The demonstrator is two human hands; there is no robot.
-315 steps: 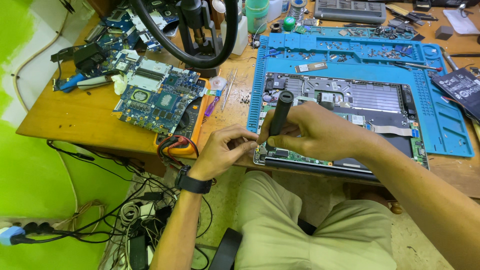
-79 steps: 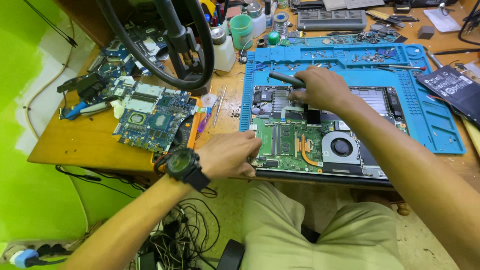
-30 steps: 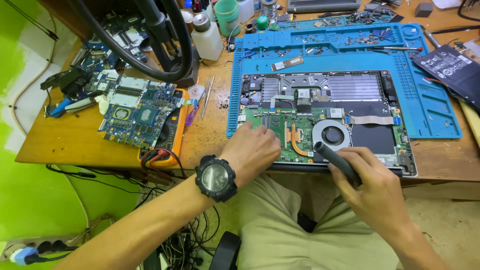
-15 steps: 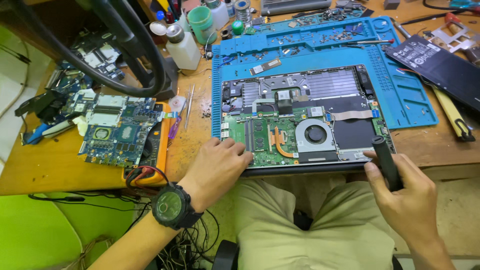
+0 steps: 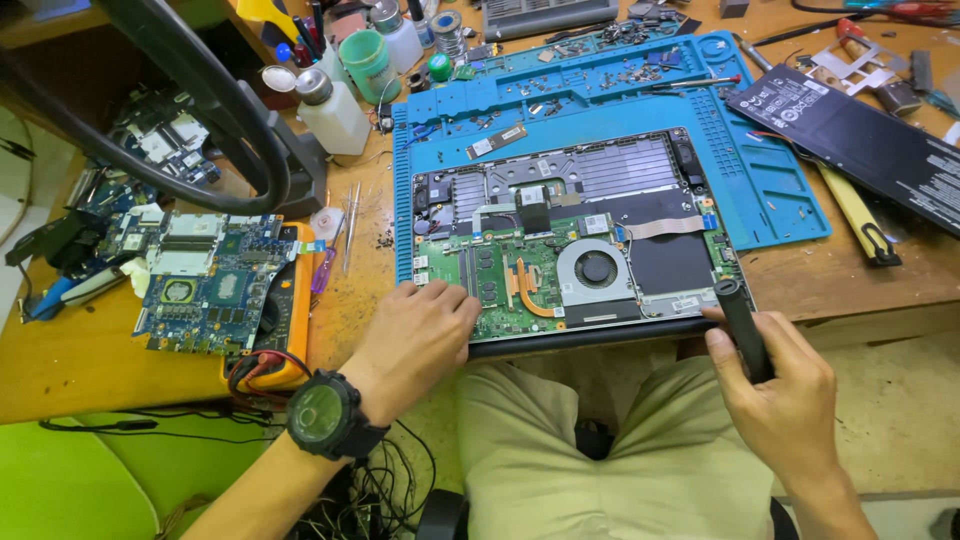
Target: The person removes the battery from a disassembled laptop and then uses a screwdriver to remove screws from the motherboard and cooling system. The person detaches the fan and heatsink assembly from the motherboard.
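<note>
An opened laptop (image 5: 560, 240) lies on a blue work mat (image 5: 770, 190), its green board, copper heat pipe and round fan (image 5: 596, 270) exposed. My left hand (image 5: 412, 340), with a black watch on the wrist, rests on the laptop's near left corner, fingers curled on its edge. My right hand (image 5: 780, 390) grips a black cylindrical electric screwdriver (image 5: 740, 325), its top end at the laptop's near right corner.
A loose blue motherboard (image 5: 205, 285) lies on an orange multimeter at the left. A black ring lamp arm (image 5: 220, 110), white bottles (image 5: 330, 105) and a green cup stand at the back. A black flat battery (image 5: 860, 135) and a yellow-handled tool (image 5: 855, 215) lie at the right.
My right hand with the screwdriver left the laptop's far side and came down to the near right corner. The left hand slid to the near left corner. The view shifted left.
</note>
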